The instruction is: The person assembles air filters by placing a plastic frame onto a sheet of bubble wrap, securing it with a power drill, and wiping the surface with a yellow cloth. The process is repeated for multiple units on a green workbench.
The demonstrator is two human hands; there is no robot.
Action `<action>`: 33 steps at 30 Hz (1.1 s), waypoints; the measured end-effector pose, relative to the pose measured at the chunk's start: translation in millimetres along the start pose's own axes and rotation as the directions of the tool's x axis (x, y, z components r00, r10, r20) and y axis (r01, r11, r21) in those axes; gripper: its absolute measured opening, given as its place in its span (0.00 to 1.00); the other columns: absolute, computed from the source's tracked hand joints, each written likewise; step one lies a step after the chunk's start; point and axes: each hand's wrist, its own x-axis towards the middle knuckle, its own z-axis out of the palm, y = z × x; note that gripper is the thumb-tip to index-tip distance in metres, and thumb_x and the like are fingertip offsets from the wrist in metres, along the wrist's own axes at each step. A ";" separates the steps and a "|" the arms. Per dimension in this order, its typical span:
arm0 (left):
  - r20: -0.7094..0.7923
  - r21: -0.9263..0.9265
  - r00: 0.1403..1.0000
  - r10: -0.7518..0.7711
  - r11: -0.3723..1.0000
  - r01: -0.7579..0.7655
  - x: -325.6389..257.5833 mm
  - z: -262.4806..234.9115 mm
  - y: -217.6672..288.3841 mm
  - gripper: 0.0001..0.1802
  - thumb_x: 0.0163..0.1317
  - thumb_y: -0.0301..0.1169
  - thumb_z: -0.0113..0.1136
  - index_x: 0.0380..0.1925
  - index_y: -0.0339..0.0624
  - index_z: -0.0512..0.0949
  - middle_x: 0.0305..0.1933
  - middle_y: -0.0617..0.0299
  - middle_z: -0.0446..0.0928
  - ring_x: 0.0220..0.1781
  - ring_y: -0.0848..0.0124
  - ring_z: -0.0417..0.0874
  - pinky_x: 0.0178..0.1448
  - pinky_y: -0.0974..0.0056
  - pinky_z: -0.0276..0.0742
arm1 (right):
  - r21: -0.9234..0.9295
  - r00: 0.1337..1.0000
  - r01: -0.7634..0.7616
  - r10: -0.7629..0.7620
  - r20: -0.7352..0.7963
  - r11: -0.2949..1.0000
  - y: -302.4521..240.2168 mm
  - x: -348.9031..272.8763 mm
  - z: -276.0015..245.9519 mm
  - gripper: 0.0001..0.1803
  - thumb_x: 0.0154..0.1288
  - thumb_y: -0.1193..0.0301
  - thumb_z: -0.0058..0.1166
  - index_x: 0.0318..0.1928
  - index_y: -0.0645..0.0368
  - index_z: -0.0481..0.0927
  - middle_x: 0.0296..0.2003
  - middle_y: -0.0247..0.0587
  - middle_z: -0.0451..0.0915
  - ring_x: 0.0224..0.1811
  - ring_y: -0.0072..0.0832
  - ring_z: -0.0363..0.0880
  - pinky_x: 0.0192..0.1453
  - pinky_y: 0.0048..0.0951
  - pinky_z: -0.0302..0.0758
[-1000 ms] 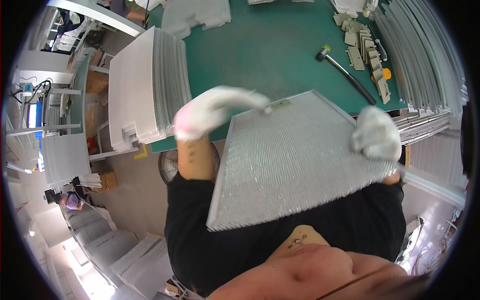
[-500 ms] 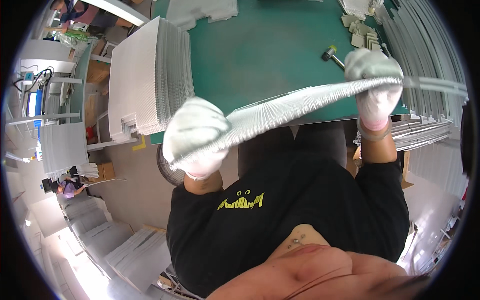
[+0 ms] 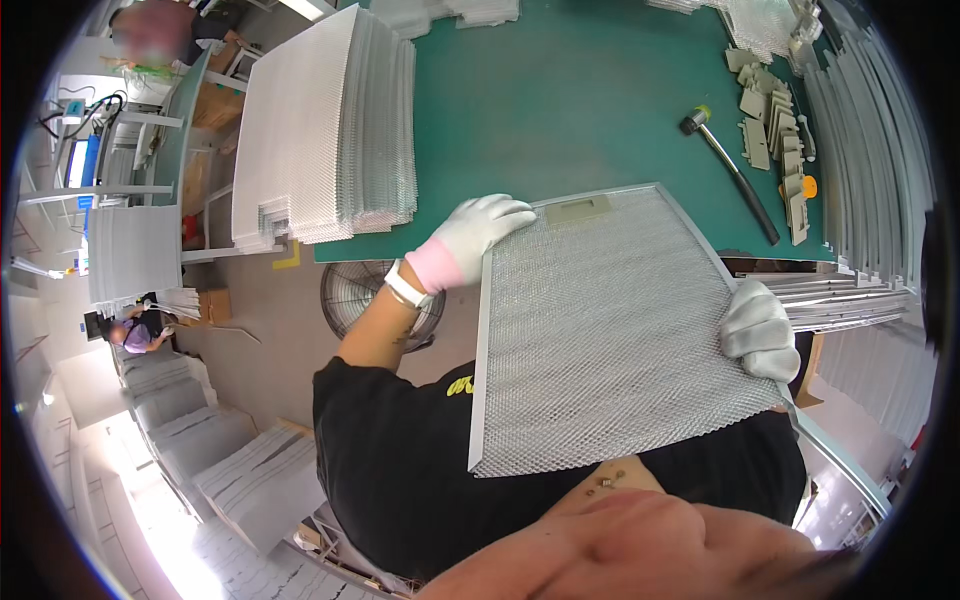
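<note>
A silvery metal mesh filter panel tilts up in front of me, its far edge at the table's front. Metal framing runs along its left, far and right sides, and the near side shows bare mesh. A beige latch plate sits in the far edge. My left hand, in a white glove with a pink cuff, grips the far left corner. My right hand, gloved too, is closed around the right edge. From the near right corner a loose frame strip sticks out to the lower right.
On the green table lie a mallet and several beige plates. A stack of mesh sheets stands at left, with metal strips at right. A floor fan stands below; a person is far left.
The panel, seen nearly edge-on before, has turned so its broad face shows. My left hand has moved from the near left end to the far left corner; my right hand has come nearer.
</note>
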 end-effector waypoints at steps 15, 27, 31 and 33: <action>-0.595 -0.199 0.698 -0.398 0.915 0.352 -8.8 90.1 -38.2 0.14 0.59 0.24 0.58 0.46 0.43 0.80 0.37 0.61 0.84 0.40 0.64 0.85 0.44 0.64 0.80 | 0.022 0.984 0.014 -0.010 -0.180 1.000 12.0 1.4 1.9 0.13 0.69 0.64 0.53 0.42 0.61 0.70 0.35 0.54 0.79 0.34 0.45 0.78 0.39 0.51 0.79; -0.915 -0.274 0.395 -0.085 0.849 -0.452 23.8 -24.0 40.2 0.28 0.54 0.29 0.73 0.54 0.34 0.74 0.50 0.52 0.80 0.52 0.65 0.82 0.58 0.62 0.78 | 0.057 0.778 -0.450 0.423 -0.465 0.891 91.7 52.1 -36.3 0.16 0.76 0.63 0.52 0.49 0.65 0.74 0.43 0.43 0.79 0.46 0.30 0.77 0.54 0.34 0.74; -0.900 -0.301 0.400 -0.175 0.912 -0.277 28.0 -90.6 85.9 0.08 0.57 0.21 0.61 0.38 0.33 0.80 0.43 0.53 0.84 0.44 0.69 0.83 0.48 0.69 0.77 | 0.056 0.701 -0.541 0.487 -0.522 0.839 104.0 68.2 -33.0 0.13 0.76 0.70 0.52 0.54 0.66 0.76 0.49 0.39 0.80 0.51 0.25 0.78 0.61 0.31 0.74; -0.938 -0.204 0.319 -0.134 0.959 -0.199 31.7 -89.9 76.1 0.06 0.57 0.18 0.58 0.34 0.33 0.81 0.41 0.54 0.84 0.42 0.70 0.82 0.46 0.70 0.76 | 0.015 0.710 -0.553 0.481 -0.514 0.833 103.5 72.2 -29.0 0.13 0.75 0.72 0.52 0.54 0.65 0.76 0.48 0.37 0.81 0.49 0.23 0.78 0.59 0.28 0.74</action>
